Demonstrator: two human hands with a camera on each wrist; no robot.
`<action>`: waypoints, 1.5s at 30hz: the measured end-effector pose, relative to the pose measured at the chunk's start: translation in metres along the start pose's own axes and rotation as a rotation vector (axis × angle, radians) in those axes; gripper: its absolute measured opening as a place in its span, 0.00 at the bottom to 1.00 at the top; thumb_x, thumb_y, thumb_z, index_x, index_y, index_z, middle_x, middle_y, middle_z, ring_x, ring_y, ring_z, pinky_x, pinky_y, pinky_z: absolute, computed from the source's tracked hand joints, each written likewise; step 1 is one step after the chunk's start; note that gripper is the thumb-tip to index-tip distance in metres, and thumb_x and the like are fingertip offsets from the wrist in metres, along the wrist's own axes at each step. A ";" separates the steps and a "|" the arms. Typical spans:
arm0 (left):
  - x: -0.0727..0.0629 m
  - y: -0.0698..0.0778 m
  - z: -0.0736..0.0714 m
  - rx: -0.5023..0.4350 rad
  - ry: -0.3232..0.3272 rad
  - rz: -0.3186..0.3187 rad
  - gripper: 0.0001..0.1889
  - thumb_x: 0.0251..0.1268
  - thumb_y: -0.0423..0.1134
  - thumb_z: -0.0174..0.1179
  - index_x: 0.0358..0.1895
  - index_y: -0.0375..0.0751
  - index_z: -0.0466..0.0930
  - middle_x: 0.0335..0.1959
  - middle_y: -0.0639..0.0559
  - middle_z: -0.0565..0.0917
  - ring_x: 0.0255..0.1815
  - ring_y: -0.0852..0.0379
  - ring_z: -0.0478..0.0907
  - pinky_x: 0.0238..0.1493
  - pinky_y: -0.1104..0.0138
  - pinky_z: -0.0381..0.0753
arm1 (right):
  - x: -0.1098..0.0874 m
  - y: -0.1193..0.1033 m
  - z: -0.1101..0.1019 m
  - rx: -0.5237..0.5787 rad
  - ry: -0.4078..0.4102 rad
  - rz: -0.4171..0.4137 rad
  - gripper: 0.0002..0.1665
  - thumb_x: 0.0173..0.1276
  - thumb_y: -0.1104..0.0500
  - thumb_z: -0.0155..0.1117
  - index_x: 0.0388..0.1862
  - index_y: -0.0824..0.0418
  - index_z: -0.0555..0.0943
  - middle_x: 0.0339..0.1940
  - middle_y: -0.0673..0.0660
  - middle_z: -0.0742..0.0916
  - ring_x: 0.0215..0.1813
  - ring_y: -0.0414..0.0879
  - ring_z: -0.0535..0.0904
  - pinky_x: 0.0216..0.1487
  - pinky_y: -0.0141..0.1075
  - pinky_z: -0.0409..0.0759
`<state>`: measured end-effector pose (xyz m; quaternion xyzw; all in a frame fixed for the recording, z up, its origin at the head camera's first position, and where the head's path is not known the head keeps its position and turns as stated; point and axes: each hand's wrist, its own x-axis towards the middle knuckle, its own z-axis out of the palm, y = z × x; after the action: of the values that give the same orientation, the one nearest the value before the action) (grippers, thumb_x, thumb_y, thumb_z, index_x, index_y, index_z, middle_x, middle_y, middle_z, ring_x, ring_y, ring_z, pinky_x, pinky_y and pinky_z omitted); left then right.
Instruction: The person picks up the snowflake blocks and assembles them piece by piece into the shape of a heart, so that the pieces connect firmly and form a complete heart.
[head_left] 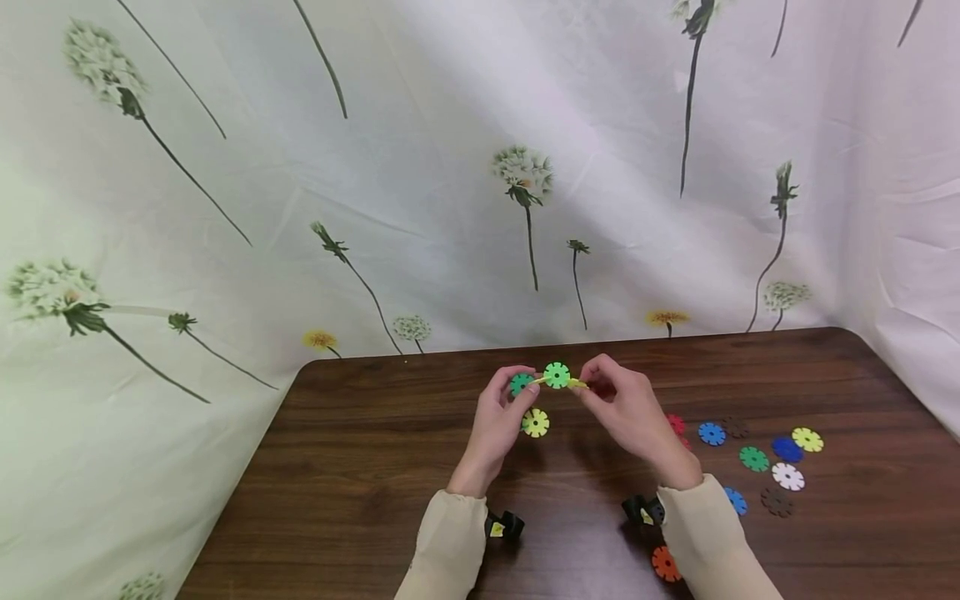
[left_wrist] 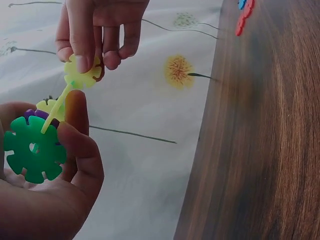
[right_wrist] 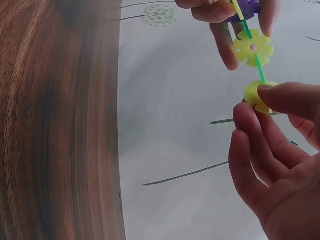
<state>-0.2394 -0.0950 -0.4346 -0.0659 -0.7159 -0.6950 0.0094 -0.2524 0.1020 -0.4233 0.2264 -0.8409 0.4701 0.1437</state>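
Note:
Both hands hold up a joined chain of notched plastic discs above the far part of the table. My left hand [head_left: 495, 412] grips its left part, where a dark green disc [left_wrist: 35, 150] and a purple disc [right_wrist: 246, 11] are linked beside yellow ones. My right hand [head_left: 622, 404] pinches a yellow disc [right_wrist: 256, 95] at the right end between thumb and fingertips. Between the hands a light green disc [head_left: 557, 375] faces the head camera, slotted into the pinched yellow disc. Another yellow disc [head_left: 536, 423] hangs lower, beside the left hand.
Several loose discs lie on the brown wooden table [head_left: 337, 467] to the right, among them a white disc [head_left: 788, 477], a green disc [head_left: 753, 459] and a blue disc [head_left: 712, 434]. An orange disc [head_left: 665, 564] lies near the right sleeve. A flower-patterned curtain [head_left: 450, 167] hangs behind the table.

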 end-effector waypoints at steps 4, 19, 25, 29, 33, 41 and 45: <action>0.000 0.001 0.000 0.019 -0.009 0.014 0.17 0.72 0.40 0.55 0.59 0.37 0.72 0.55 0.42 0.79 0.55 0.53 0.78 0.55 0.65 0.78 | 0.000 0.000 0.001 0.006 -0.011 -0.024 0.08 0.63 0.63 0.68 0.36 0.55 0.76 0.30 0.49 0.85 0.30 0.38 0.78 0.34 0.31 0.81; -0.004 0.007 0.000 0.110 -0.045 0.037 0.18 0.74 0.43 0.52 0.64 0.53 0.75 0.63 0.52 0.78 0.54 0.61 0.75 0.52 0.72 0.76 | 0.000 0.000 0.007 -0.017 -0.002 -0.108 0.11 0.60 0.66 0.70 0.34 0.55 0.76 0.30 0.48 0.85 0.31 0.37 0.79 0.33 0.30 0.82; -0.004 0.002 -0.002 0.104 -0.073 0.045 0.20 0.75 0.46 0.49 0.67 0.53 0.72 0.44 0.39 0.84 0.31 0.64 0.80 0.37 0.73 0.79 | -0.002 0.001 0.007 -0.037 0.018 -0.125 0.11 0.60 0.66 0.70 0.34 0.56 0.77 0.29 0.49 0.85 0.31 0.37 0.79 0.33 0.30 0.82; -0.004 0.002 -0.002 0.082 -0.096 0.036 0.19 0.76 0.45 0.48 0.66 0.52 0.73 0.36 0.34 0.83 0.25 0.62 0.81 0.31 0.72 0.80 | -0.002 0.001 0.007 -0.048 0.043 -0.147 0.11 0.58 0.67 0.71 0.33 0.57 0.77 0.28 0.49 0.85 0.30 0.37 0.79 0.31 0.29 0.81; -0.004 0.002 -0.003 0.118 -0.108 0.054 0.19 0.76 0.43 0.47 0.66 0.50 0.73 0.32 0.34 0.82 0.27 0.62 0.81 0.28 0.74 0.78 | -0.002 0.001 0.006 -0.081 0.048 -0.180 0.11 0.57 0.68 0.71 0.33 0.58 0.78 0.27 0.50 0.86 0.29 0.38 0.79 0.29 0.29 0.81; -0.003 0.004 -0.001 0.141 -0.115 0.089 0.19 0.76 0.41 0.47 0.66 0.43 0.72 0.38 0.31 0.79 0.34 0.40 0.82 0.28 0.76 0.76 | -0.001 -0.002 0.009 -0.165 0.054 -0.235 0.12 0.56 0.70 0.71 0.32 0.59 0.77 0.27 0.50 0.85 0.28 0.37 0.78 0.28 0.28 0.79; -0.004 0.006 0.000 0.125 -0.115 0.086 0.19 0.76 0.40 0.47 0.66 0.43 0.72 0.39 0.32 0.78 0.35 0.38 0.81 0.28 0.76 0.75 | -0.002 -0.004 0.009 -0.182 0.056 -0.233 0.11 0.56 0.69 0.71 0.33 0.59 0.77 0.27 0.51 0.85 0.27 0.37 0.78 0.28 0.28 0.79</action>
<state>-0.2352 -0.0949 -0.4295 -0.1358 -0.7538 -0.6429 0.0022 -0.2493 0.0927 -0.4261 0.2955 -0.8436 0.3783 0.2405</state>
